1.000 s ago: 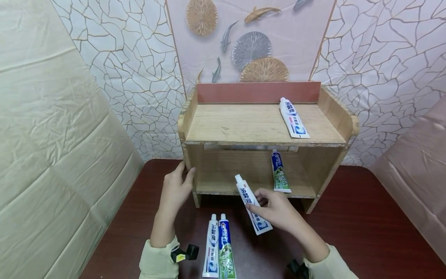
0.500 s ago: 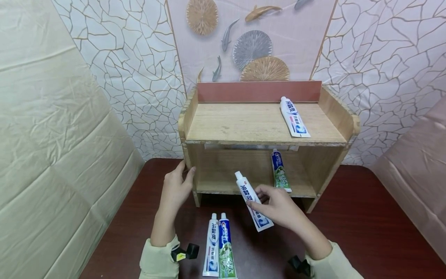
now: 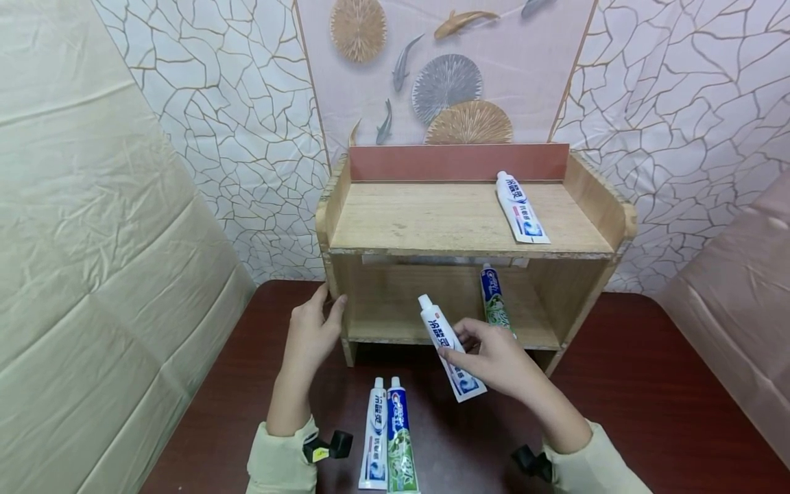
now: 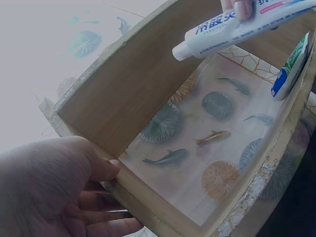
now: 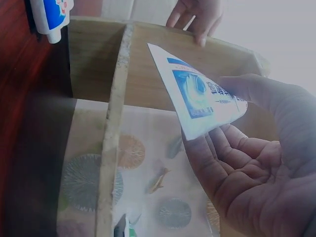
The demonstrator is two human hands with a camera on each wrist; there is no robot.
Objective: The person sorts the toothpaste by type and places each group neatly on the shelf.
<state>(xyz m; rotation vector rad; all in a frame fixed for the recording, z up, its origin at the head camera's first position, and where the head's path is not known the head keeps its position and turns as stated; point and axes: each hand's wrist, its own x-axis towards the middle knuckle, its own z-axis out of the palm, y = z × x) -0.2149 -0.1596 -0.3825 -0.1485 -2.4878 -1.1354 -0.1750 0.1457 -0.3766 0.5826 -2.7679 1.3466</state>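
1. At the lower opening of the wooden shelf (image 3: 420, 216), a white tube (image 3: 440, 328) is held cap-first, pinched between thumb and fingers of the right hand (image 3: 498, 358). Whether the cap is past the front edge can't be told.
2. Left side panel's gripped by the left hand (image 3: 313, 335), thumb on the inner side; worth being kept snug so nothing gets nudged.
3. Cap should probably be raised a touch over that edge, with room left beside the blue-and-green tube (image 3: 494, 300).
4. Squeezing's best kept gentle, imo; flat end lowered last.
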